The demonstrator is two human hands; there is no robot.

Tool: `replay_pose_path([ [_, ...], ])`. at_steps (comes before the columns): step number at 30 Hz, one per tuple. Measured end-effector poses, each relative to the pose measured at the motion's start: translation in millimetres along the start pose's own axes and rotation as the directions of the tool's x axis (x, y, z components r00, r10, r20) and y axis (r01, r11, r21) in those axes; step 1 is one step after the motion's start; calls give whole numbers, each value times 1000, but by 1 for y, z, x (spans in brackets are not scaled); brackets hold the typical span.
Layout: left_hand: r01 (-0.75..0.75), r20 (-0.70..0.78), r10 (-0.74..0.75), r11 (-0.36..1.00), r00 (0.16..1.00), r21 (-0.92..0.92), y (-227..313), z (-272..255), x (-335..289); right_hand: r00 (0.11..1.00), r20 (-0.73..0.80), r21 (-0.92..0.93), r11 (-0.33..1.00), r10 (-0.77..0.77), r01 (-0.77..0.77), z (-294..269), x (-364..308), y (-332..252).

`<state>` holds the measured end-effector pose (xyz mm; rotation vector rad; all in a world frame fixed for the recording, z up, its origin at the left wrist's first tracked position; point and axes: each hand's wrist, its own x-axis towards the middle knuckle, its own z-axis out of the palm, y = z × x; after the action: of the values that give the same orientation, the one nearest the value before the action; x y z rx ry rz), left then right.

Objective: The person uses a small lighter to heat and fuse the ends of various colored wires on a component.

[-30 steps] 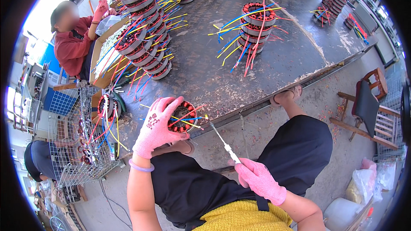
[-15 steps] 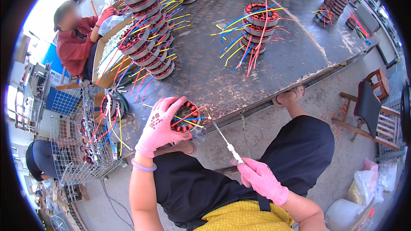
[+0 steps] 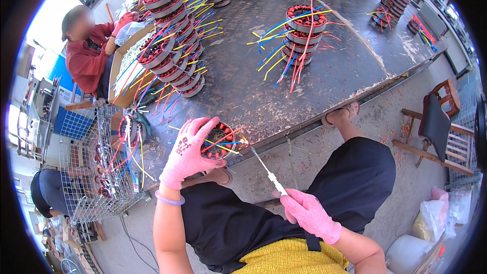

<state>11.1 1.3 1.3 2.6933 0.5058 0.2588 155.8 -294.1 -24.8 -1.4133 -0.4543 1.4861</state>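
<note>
In pink gloves, my left hand (image 3: 188,152) grips a motor stator (image 3: 231,133), a ring with red-wrapped teeth, at the table's near edge. Red, yellow and blue lead wires (image 3: 225,143) poke out of it to the right. My right hand (image 3: 310,216) is closed round the end of a slim metal rod with a white handle (image 3: 275,179). The rod points up and left toward the wire ends. A small orange flame (image 3: 244,141) glows between its tip and the wires; contact cannot be made out.
Leaning stator stacks (image 3: 175,53) stand at the table's left, another stack (image 3: 303,38) beyond my hands. A wired stator (image 3: 131,128) sits by a wire basket (image 3: 104,208) at left. One person (image 3: 90,56) works across the corner. A wooden chair (image 3: 436,127) stands right.
A brighter orange flame now shows at the wire ends, where a small yellowish glow and some smoke were before. Both hands stay nearly in place; the view has shifted slightly.
</note>
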Motion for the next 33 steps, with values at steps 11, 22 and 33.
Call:
replay_pose_path([
  [11, 13, 20, -13, 1000, 1000, -2, -1, 0, 0, 1000, -11, -6, 1000, 28, -28, 2, -2, -10],
  [22, 20, 22, -20, 1000, 1000, -7, 1, 0, 1, 1000, -2, -15, 1000, 13, -13, 1, -1, -6],
  [33, 21, 19, -21, 1000, 1000, -9, 1, 0, 0, 1000, -2, -50, 999, 17, -17, 0, -1, -5],
])
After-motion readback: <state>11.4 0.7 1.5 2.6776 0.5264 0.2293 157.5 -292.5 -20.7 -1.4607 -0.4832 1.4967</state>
